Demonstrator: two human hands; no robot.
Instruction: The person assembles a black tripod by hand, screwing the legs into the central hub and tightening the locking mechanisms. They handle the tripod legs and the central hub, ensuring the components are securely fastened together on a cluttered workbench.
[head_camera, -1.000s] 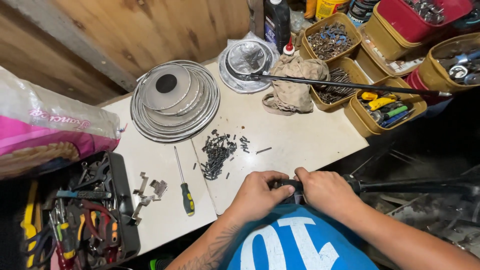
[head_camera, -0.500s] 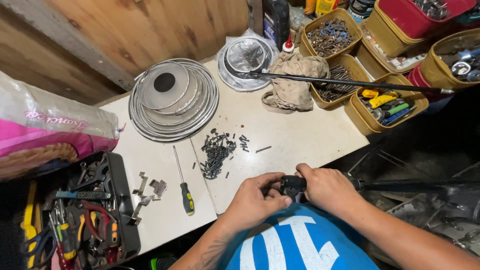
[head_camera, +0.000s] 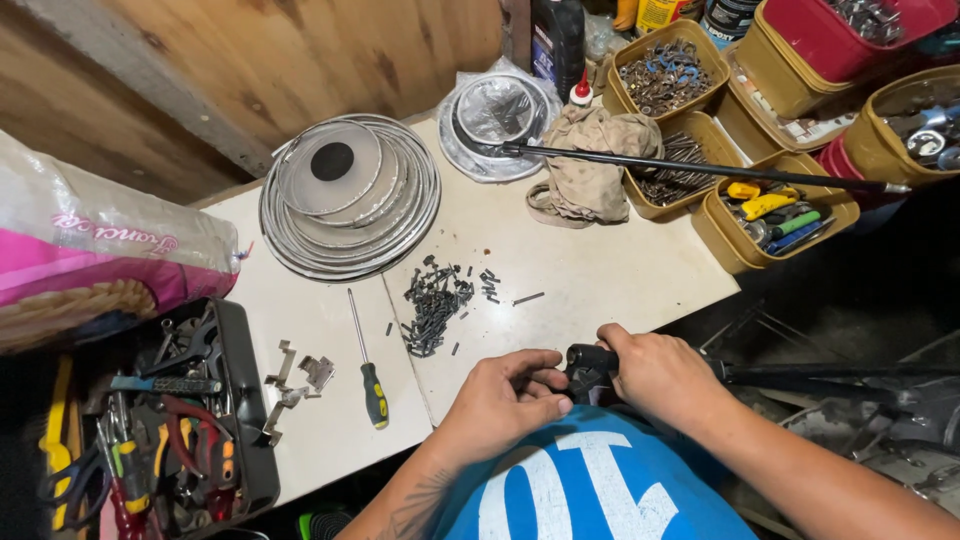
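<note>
- Both hands are low at the near edge of the white table (head_camera: 600, 270), working on one black fitting (head_camera: 588, 372).
- The left hand (head_camera: 505, 395) has its fingers curled narrow, thumb and fingertips pinching the left side of the fitting.
- The right hand (head_camera: 660, 375) is wrapped over the fitting from the right, fingers closed around it.
- The fitting sits on the end of a dark rod (head_camera: 830, 375); its long axis runs nearly level, left to right, with the fitted end pointing left toward the left hand and the rest running off to the right, past the table's edge.
- Just beyond the hands lies a pile of small dark screws (head_camera: 435, 305), with a few strays beside it.
- A screwdriver (head_camera: 366, 360) with a green and yellow handle lies left of the pile, handle toward the person, tip pointing away.
- Farther back, a stack of round metal lids (head_camera: 350, 195), and a second long black rod (head_camera: 700, 165) lying across a crumpled rag (head_camera: 590, 165) and yellow tubs of hardware (head_camera: 770, 210).
- On the left, a black tray of hand tools (head_camera: 160, 420).
</note>
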